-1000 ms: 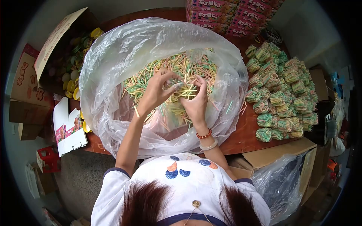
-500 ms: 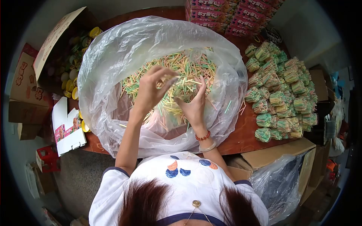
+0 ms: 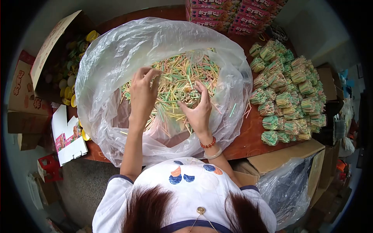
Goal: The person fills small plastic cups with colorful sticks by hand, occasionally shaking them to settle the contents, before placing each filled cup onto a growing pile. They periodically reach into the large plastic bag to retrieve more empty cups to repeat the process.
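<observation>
My right hand (image 3: pixel 199 112) curls its thumb and fingers around a round bundle of thin pastel sticks (image 3: pixel 189 98), their ends facing up. To its left, my left hand (image 3: pixel 143 87) hovers over the pile with bent fingers drawn toward the thumb; anything between the fingertips is too small to make out. Below both hands lie loose thin sticks (image 3: pixel 171 73) in yellow, green and pink, straw-like in shape. They fill the middle of a large clear plastic bag (image 3: pixel 112 50) whose sides are rolled down around them.
Many tied stick bundles (image 3: pixel 289 93) are stacked at the right of the brown table (image 3: pixel 233 145). Pink printed boxes (image 3: pixel 211 15) stand at the back. At left are a carton (image 3: pixel 54 46) with yellow-lidded items and a white card (image 3: pixel 72 139). An open cardboard box (image 3: pixel 287 153) sits front right.
My left hand has moved left, away from my right hand, and its fingers have drawn together. My right hand has closed more around the bundle, whose stick ends now face up.
</observation>
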